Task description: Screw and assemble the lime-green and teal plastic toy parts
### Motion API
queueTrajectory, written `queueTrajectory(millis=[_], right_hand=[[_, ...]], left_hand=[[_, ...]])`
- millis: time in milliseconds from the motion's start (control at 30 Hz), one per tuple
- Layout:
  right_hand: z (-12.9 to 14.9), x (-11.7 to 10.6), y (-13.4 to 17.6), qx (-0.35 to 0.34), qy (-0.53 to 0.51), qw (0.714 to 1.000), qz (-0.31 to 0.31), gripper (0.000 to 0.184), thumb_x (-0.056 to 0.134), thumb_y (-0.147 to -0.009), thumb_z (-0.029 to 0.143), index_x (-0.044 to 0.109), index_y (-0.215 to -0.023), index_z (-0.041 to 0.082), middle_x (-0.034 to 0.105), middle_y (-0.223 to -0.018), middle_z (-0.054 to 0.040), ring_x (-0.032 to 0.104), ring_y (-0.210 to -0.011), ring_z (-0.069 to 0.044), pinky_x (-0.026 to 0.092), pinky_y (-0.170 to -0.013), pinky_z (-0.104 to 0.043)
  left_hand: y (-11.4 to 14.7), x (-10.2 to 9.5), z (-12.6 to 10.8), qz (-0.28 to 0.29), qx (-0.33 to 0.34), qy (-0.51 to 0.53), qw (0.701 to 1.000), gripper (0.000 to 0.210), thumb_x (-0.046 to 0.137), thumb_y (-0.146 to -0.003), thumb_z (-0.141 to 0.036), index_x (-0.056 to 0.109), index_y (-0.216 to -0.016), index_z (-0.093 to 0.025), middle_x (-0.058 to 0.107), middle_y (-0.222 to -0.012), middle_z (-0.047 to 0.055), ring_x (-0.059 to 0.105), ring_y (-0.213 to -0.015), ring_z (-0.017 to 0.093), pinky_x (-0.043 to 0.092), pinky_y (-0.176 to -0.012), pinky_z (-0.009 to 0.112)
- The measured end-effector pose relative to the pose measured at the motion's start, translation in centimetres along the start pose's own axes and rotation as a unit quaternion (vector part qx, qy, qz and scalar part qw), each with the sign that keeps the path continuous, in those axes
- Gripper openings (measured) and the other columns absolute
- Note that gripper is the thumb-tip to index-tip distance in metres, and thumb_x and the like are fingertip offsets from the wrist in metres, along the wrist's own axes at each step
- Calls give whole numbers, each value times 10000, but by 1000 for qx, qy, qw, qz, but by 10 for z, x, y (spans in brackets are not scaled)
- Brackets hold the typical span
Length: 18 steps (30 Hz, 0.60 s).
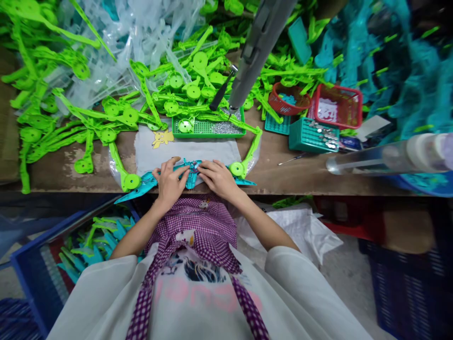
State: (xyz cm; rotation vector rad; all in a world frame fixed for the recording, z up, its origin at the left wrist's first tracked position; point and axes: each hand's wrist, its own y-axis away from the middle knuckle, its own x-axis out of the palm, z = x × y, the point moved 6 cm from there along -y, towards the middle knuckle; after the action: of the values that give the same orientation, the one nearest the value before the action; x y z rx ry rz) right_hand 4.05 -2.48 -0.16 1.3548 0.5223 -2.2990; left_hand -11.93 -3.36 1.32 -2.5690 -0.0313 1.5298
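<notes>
Where screws fill green tray (pixel 208 128)

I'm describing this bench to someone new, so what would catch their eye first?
First, the heap of bright green plastic parts covering the back and left of the wooden table. Next, at the near edge, the left hand and right hand both press on a teal plastic piece. A grey hanging power screwdriver hangs above the green tray.

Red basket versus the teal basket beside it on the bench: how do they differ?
The red basket is red, the bigger of the two, and holds something white. The teal basket is teal, smaller, sits nearer the bench edge and holds small silvery pieces. Both are open, perforated plastic trays lying out of reach of the left hand and right hand.
</notes>
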Motion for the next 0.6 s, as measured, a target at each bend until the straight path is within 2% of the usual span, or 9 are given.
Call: queueTrajectory(millis=[167,433,600], right_hand=[[-1,1,1,-3,-7,1000,-7,341,432,-995,291,664,-1221,187,672,-1265,-100,570,-1264,-221,424,-1072,-464],[0,-1,-2,-2,-22,1000,9,341,429,-993,263,658,-1230,176,674,-1249,-112,553,-1283,-233,419,-1076,-478],[1,-3,-2,2,-31,999,11,334,434,-991,257,660,-1224,178,681,-1236,-106,552,-1288,-232,419,-1083,-479]], left_hand=[[-8,2,0,35,-36,59,997,123,666,-879,-358,767,-916,-298,636,-1267,41,545,-1126,266,290,-944,467],[-18,13,-8,67,17,43,997,144,636,-900,-369,764,-934,-312,660,-1245,23,518,-1170,268,283,-955,468],[-25,12,-9,168,95,60,979,188,615,-918,-315,740,-1057,-335,667,-1234,11,507,-1182,246,302,-952,430]])
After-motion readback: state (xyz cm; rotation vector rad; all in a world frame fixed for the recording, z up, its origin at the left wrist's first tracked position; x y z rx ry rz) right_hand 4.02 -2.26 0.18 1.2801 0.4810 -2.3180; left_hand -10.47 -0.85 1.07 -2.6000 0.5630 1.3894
